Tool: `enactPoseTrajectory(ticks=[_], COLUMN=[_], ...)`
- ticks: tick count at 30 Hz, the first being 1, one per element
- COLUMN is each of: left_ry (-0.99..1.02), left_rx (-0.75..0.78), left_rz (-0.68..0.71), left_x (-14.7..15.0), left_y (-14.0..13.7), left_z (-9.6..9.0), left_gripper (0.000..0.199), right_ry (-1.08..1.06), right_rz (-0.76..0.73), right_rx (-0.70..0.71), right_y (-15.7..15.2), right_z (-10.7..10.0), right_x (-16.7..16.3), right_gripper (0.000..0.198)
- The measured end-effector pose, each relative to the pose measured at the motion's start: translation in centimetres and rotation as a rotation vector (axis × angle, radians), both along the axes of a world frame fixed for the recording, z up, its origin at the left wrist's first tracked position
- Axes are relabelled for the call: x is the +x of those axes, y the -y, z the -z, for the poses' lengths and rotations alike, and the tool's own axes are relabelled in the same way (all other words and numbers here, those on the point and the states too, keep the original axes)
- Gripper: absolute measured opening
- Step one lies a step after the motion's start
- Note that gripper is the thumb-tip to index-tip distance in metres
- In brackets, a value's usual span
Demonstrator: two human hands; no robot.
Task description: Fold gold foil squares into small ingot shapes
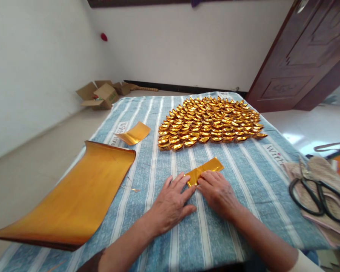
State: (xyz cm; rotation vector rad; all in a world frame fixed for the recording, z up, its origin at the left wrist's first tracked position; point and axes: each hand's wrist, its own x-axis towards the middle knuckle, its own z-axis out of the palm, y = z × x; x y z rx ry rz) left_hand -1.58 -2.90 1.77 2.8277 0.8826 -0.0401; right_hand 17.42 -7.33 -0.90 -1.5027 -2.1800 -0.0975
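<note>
A folded strip of shiny gold foil paper (208, 168) lies aslant on the striped cloth in front of me. My left hand (172, 202) rests flat at the strip's left end, its fingers stretched and the thumb apart. With fingers curled together, my right hand (217, 191) presses on the lower edge of the strip; its fingertips are partly hidden. Beyond both hands sit many folded gold foil ingots (209, 122) in close rows. To the left lie a large stack of gold foil sheets (82, 192) and a single smaller gold sheet (134, 133), slightly curled.
Black-handled scissors (319, 196) lie on a folded beige cloth (328, 177) at the right. The table has a blue and white striped cover (147, 241). An opened cardboard box (100, 96) stands on the floor behind, and a dark red door (297, 56) at the back right.
</note>
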Motion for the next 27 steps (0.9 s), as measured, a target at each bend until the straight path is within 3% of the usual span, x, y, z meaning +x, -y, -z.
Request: enactPoseTrajectory(ticks=[5, 11, 27], left_ry=[0.047, 0.238, 0.339], left_rx=[0.016, 0.053, -0.068], left_rz=[0.028, 0.089, 0.089], left_x=[-0.3, 0.0, 1.0], left_y=[-0.5, -1.6, -3.6], left_z=[0.2, 0.8, 0.6], left_gripper=[0.039, 0.019, 0.008], right_ry=[0.016, 0.068, 0.179], right_rz=[0.018, 0.025, 0.004], right_rx=[-0.007, 0.027, -0.016], right_y=[-0.2, -0.2, -0.7], right_z=[0.6, 0.8, 0.1], right_x=[0.3, 0.1, 0.2], right_gripper=[0.021, 0.020, 0.015])
